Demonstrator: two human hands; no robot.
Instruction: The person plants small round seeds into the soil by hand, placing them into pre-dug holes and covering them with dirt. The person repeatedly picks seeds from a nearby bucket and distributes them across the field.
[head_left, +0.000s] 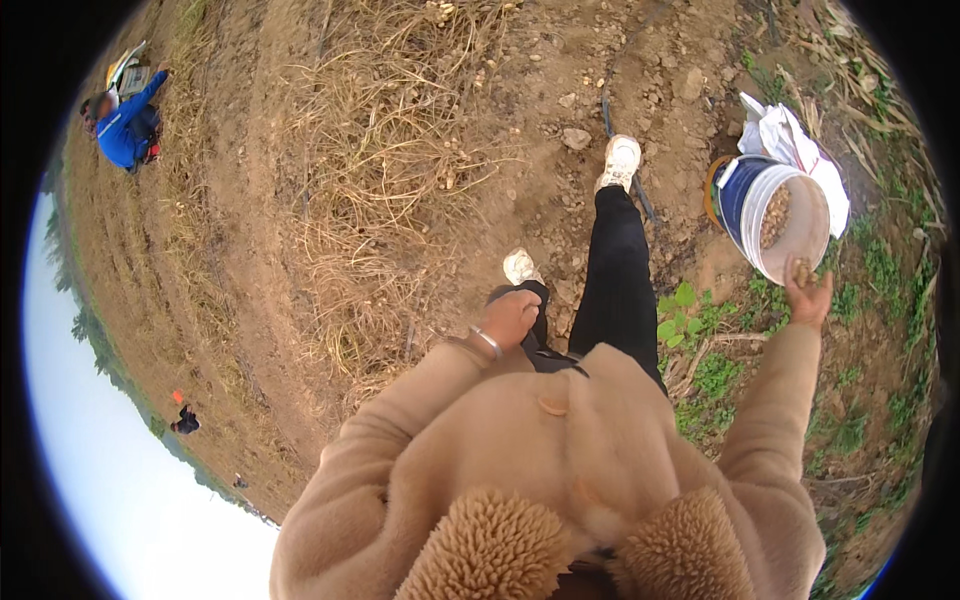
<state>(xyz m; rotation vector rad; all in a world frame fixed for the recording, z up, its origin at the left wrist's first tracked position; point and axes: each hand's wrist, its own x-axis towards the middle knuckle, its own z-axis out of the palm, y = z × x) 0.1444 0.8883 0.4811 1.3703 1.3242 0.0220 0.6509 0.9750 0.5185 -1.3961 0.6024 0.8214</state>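
Observation:
My right hand (808, 298) is at the rim of a white and blue plastic bucket (796, 177), with several unshelled peanuts (804, 271) in its curled fingers. The bucket looks tilted, its mouth towards me, and more peanuts (775, 217) lie inside. My left hand (513, 318), with a silver bangle (487, 341) at its wrist, rests curled in a fist by my left knee. Nothing shows in that fist, though its palm is hidden. Left of my feet runs a row of dry peanut plants (405, 142), some pods still among the stems.
A white woven sack (787, 135) lies against the bucket. Black drip hose (643, 199) passes by my right shoe (621, 161). Green weeds (712, 375) grow at right. A person in blue (124, 139) crouches far left beside a container; another person (186, 420) is farther off.

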